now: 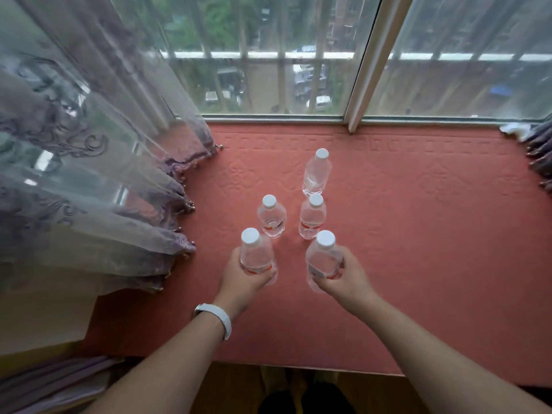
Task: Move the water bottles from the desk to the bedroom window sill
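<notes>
- The left hand (239,279) is wrapped around the lower part of a clear bottle with a white cap, the left bottle (257,258). The fingers curl round it.
- The right hand (349,276) is wrapped around another one, the right bottle (324,259). The thumb and fingers squeeze its lower half.
- Both held bottles stand up almost straight, low over the window sill (418,324). I cannot tell if their bottoms touch it.
- The two held bottles are near each other but not touching.
- A red mat (433,219) with a bumpy pattern covers the sill.
- Three more bottles stand on the mat, farther from the person.
- The middle left bottle (271,218) is just behind the left bottle.
- The middle right bottle (312,218) is just behind the right bottle.
- The far bottle (316,173) stands just behind the middle right bottle, closer to the window (268,79).
- All five have white caps and clear sides. Some show a red label.
- A thin purple curtain (89,174) hangs on the left, and its edge lies on the mat.
- A white band (219,316) is on the left wrist.
</notes>
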Tool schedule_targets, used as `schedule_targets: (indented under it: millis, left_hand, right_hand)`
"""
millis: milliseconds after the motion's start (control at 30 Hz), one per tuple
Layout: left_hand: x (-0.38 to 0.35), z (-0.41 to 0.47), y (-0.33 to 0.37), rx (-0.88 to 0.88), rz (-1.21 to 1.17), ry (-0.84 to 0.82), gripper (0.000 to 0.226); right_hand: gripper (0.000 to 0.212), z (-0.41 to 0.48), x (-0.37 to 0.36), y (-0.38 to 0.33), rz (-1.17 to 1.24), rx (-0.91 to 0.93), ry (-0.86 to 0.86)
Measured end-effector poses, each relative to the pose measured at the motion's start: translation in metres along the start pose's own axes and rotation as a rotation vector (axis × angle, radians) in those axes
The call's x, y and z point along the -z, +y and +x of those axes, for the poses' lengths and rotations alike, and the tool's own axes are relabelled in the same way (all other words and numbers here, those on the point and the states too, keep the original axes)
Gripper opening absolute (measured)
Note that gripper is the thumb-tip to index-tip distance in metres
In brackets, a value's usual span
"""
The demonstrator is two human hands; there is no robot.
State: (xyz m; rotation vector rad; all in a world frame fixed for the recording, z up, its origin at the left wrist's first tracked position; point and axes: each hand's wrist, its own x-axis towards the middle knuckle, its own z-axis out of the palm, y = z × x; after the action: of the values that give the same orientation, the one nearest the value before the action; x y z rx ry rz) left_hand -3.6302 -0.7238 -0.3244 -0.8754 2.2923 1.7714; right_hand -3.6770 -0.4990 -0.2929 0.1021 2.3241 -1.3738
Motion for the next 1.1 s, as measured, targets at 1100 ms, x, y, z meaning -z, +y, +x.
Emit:
schedule_targets:
  millis: [1100]
  left_hand:
    - [-0.03,0.045,-0.057,0.053,0.102,0.035,0.073]
  right_hand:
    - [0.059,0.057,-0.044,0.074,-0.074,-0.075,-0.033]
